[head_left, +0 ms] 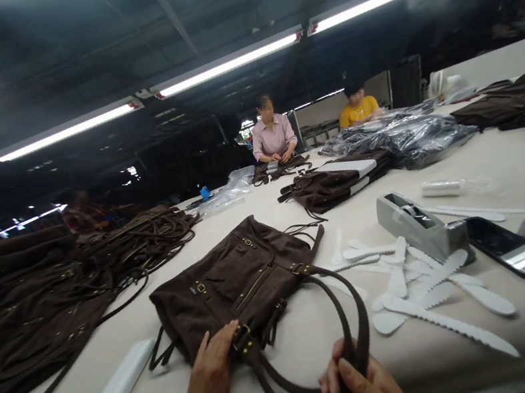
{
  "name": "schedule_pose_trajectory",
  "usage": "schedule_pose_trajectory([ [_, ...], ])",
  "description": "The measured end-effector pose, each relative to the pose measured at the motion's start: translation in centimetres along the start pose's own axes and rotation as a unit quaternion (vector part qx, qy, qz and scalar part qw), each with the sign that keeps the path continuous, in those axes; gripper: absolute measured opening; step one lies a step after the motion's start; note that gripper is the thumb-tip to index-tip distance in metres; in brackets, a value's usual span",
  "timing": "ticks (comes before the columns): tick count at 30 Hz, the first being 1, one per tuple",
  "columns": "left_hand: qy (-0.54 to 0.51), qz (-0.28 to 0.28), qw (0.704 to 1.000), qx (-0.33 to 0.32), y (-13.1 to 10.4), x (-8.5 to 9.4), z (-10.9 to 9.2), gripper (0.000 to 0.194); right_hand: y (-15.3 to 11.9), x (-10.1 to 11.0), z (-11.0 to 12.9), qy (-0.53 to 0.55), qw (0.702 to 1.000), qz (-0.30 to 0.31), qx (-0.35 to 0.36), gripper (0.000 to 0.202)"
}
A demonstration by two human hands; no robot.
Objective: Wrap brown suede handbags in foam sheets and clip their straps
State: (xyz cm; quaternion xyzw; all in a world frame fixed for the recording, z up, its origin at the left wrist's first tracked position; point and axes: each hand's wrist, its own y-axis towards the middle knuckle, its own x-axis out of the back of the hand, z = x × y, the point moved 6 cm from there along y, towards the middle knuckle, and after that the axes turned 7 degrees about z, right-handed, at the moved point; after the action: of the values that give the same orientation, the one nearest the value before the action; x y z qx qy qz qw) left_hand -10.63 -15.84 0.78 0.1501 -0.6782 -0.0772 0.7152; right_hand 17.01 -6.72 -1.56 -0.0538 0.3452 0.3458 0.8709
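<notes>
A dark brown bag (238,262) with brass buckles and a zip lies on the pale table, its two long looped handles toward me. My left hand (215,360) rests on the bag's near edge beside a handle's brass fitting, fingers laid over the fabric. Lower right of it, my right hand (360,379) has its fingers wrapped round the handles near the table's front edge. White notched strips (427,296) lie in a loose pile to the right of the handles.
A tape dispenser (414,224) and a phone (520,246) lie right. Piled brown bags (31,298) cover the left, near a white bar (116,388). Farther back are stacked bags (335,180), plastic-wrapped goods (404,134) and two people (274,137) (359,108).
</notes>
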Motion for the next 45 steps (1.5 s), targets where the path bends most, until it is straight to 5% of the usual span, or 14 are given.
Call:
schedule_pose_trajectory([
  [4,-0.076,-0.002,0.976,0.205,5.0,0.9,5.0,0.041,5.9,-2.2,0.3,0.004,0.999,0.012,-0.029,0.041],
  [7,-0.09,0.011,0.967,0.238,8.4,1.9,5.5,0.044,8.7,-2.5,-1.3,0.027,0.994,-0.026,-0.106,0.041],
  [9,-0.104,0.011,0.97,0.22,9.6,2.8,3.4,0.05,8.4,-2.4,-2.1,0.05,0.989,-0.039,-0.131,0.038],
  [12,-0.222,0.026,0.969,0.101,9.7,4.0,-3.2,0.048,6.0,-2.6,-2.5,0.13,0.984,-0.022,-0.121,0.038],
  [16,-0.348,0.18,0.92,-0.019,7.8,3.2,-11.9,0.041,3.7,-3.1,-2.0,0.139,0.986,0.011,-0.09,0.037],
  [18,-0.336,0.208,0.918,-0.043,7.0,2.6,-13.6,0.045,3.9,-2.8,-1.4,0.076,0.995,0.007,-0.07,0.037],
  [21,-0.358,0.191,0.913,-0.044,7.3,1.7,-13.3,0.032,4.7,-1.8,0.3,-0.141,0.99,0.002,-0.017,0.03],
  [25,-0.554,0.171,0.814,0.03,10.2,1.5,-10.2,0.038,5.0,0.4,3.6,-0.482,0.871,-0.059,0.079,0.024],
  [28,-0.697,0.029,0.711,0.088,13.4,3.0,-7.0,0.053,5.4,2.9,4.9,-0.561,0.819,-0.096,0.073,0.023],
  [30,-0.727,-0.04,0.677,0.107,14.9,3.3,-6.0,0.057,6.3,4.5,5.7,-0.597,0.791,-0.119,0.059,0.022],
  [32,-0.716,-0.032,0.689,0.11,15.6,2.5,-6.8,0.06,7.8,5.4,6.3,-0.649,0.747,-0.137,0.042,0.021],
  [38,-0.526,0.184,0.828,-0.058,12.5,-1.5,-13.7,0.048,12.0,5.8,5.7,-0.794,0.593,-0.112,-0.071,0.021],
  [40,-0.516,0.238,0.819,-0.075,11.1,-1.9,-14.5,0.048,12.6,5.8,5.5,-0.802,0.578,-0.117,-0.091,0.021],
  [45,-0.626,0.331,0.706,-0.023,9.6,-1.5,-14.1,0.042,13.4,6.3,5.3,-0.775,0.606,-0.114,-0.139,0.012],
])
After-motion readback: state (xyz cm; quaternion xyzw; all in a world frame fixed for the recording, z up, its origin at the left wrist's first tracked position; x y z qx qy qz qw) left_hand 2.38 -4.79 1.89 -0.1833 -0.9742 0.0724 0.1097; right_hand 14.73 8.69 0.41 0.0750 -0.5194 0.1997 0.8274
